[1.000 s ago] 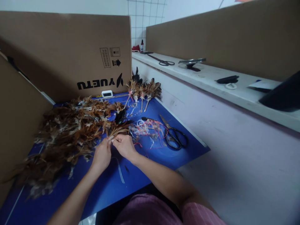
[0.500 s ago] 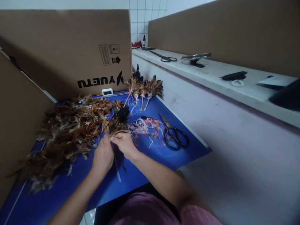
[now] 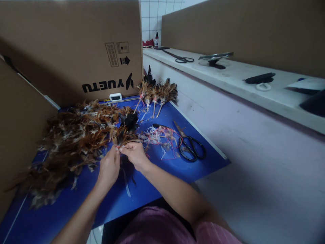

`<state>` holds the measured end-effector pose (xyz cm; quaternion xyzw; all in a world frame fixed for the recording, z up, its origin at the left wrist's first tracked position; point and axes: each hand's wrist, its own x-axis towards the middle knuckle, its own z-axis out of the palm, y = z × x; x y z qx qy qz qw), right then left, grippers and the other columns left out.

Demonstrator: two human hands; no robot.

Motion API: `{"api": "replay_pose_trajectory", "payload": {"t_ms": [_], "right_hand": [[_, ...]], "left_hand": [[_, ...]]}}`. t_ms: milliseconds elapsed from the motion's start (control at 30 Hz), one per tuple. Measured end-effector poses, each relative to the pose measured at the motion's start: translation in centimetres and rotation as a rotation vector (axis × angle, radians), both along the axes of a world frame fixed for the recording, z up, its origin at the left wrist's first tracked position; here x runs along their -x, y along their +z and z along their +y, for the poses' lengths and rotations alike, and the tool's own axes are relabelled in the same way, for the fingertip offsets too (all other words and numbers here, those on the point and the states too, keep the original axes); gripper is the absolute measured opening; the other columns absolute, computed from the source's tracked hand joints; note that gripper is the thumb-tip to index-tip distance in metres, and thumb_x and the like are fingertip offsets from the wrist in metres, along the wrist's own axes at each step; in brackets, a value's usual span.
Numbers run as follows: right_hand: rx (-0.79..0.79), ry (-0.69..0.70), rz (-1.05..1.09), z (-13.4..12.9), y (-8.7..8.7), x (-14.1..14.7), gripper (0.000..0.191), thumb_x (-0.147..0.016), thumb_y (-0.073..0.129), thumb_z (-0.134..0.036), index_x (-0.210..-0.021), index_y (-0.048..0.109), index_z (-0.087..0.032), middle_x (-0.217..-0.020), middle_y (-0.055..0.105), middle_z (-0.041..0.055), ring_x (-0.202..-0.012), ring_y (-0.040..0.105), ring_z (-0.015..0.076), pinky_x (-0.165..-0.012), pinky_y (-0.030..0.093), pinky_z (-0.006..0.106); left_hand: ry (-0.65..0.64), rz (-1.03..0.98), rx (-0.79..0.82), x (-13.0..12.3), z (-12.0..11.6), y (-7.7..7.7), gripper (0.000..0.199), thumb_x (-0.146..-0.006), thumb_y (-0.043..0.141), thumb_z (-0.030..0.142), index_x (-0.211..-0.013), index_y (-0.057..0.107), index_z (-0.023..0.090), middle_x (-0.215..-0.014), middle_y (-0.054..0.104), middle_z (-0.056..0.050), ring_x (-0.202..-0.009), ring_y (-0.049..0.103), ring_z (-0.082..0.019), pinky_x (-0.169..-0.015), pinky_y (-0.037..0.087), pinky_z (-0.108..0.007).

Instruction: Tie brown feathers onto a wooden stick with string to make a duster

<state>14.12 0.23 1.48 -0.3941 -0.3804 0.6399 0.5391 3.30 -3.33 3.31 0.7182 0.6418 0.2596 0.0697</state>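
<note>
A bundle of brown and black feathers points away from me, with my two hands together at its near end. My left hand is closed on the bundle's bound base, where a bit of red and white shows. Right beside it, my right hand pinches the same base from the other side; the fingertips of both hands almost touch. Whether a thread runs between the fingers is too small to tell. To the right lie tangled pink and white strings and black-handled scissors.
A big pile of brown feathers covers the left of the blue table. Several feather bundles on sticks lie at the back. A small white display stands by the cardboard box. The ledge holds more scissors.
My left hand has turned slightly and its fingers have shifted at the bundle's base. The right hand keeps its pinch. The view has tilted down a little.
</note>
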Motion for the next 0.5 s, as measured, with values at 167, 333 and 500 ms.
{"api": "replay_pose_trajectory", "payload": {"t_ms": [167,333,500], "right_hand": [[-0.045,-0.045,-0.148,0.0,0.0,0.0,0.015,-0.064,0.058,-0.023,-0.052,0.058,-0.014,-0.05,0.05,-0.0045,-0.051,0.04,0.007,-0.05,0.03,0.02],[-0.069,0.005,-0.159,-0.4,0.3,-0.2,0.026,-0.068,0.06,-0.031,-0.051,0.052,-0.014,-0.047,0.037,-0.0073,-0.047,0.028,0.0055,-0.047,0.022,0.021],[-0.002,0.021,-0.063,-0.5,0.4,-0.3,0.022,-0.065,0.064,-0.032,-0.054,0.059,-0.013,-0.05,0.047,-0.005,-0.049,0.036,0.0064,-0.05,0.03,0.021]], "left_hand": [[0.015,0.272,-0.09,-0.4,0.1,-1.1,0.031,-0.09,0.026,0.015,-0.105,0.052,0.007,-0.08,0.059,-0.012,-0.071,0.059,-0.022,-0.063,0.046,-0.031],[0.051,0.36,-0.148,-0.9,-0.1,-1.6,0.038,-0.088,0.028,0.012,-0.121,0.045,0.001,-0.084,0.06,-0.015,-0.073,0.06,-0.021,-0.064,0.048,-0.031],[0.036,0.102,-0.103,-0.7,-0.4,-0.8,0.041,-0.092,0.028,0.026,-0.121,0.049,0.006,-0.098,0.065,-0.016,-0.089,0.064,-0.023,-0.076,0.049,-0.033]]}}
